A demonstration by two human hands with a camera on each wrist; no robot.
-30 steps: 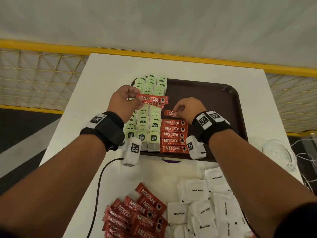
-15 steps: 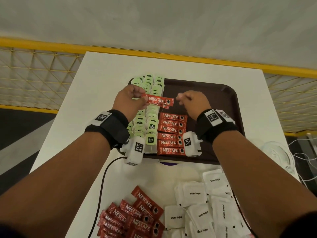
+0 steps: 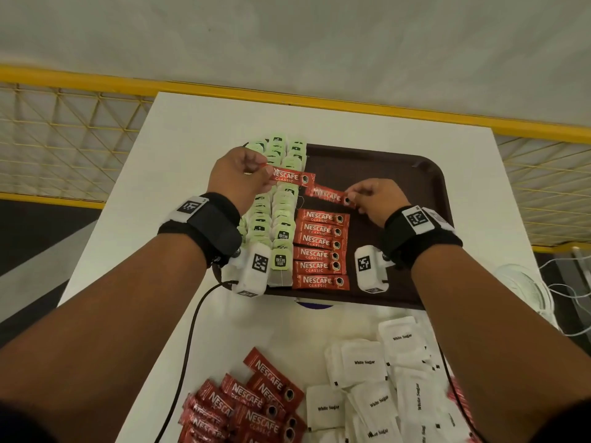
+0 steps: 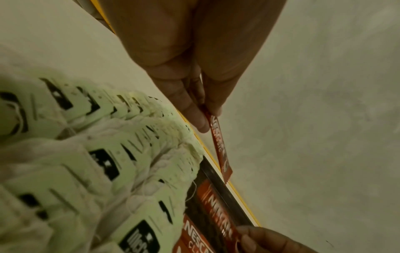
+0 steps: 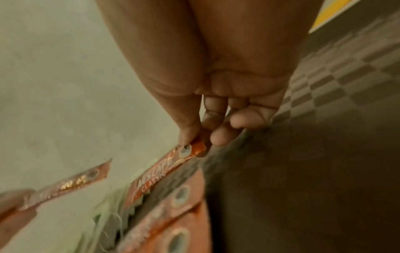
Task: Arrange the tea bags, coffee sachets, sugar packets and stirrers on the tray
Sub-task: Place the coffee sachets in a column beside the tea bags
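A pale concrete floor fills the top of the head view, crossed by a yellow rail (image 3: 319, 102), and below it stands a white table (image 3: 192, 129) with a dark brown tray (image 3: 415, 174) at the centre of the frame.

On the tray, at its left side, pale green tea bags (image 3: 283, 219) lie overlapped in three columns, too many and too tightly packed to count. Just to their right is a stack of six red coffee sachets (image 3: 321, 249), lying flat one below another, labels up. The right part of the tray is bare brown plastic.

Two more sachets are in the air above the tray. The left hand (image 3: 240, 177) pinches one end of a sachet (image 3: 292, 178) between thumb and fingers, over the tea bags; the left wrist view shows it edge-on. The right hand (image 3: 375, 196) pinches the cup-printed end of a second sachet (image 3: 329, 195), which hangs tilted just above the top of the stack, not yet touching it as far as I can tell.

At the bottom of the frame, off the tray, a loose heap of red sachets (image 3: 246, 410) lies lower centre, with a heap of white sugar packets (image 3: 383, 388) to its right. Neither heap can be counted. A black cable (image 3: 192, 330) runs down from the left wrist.
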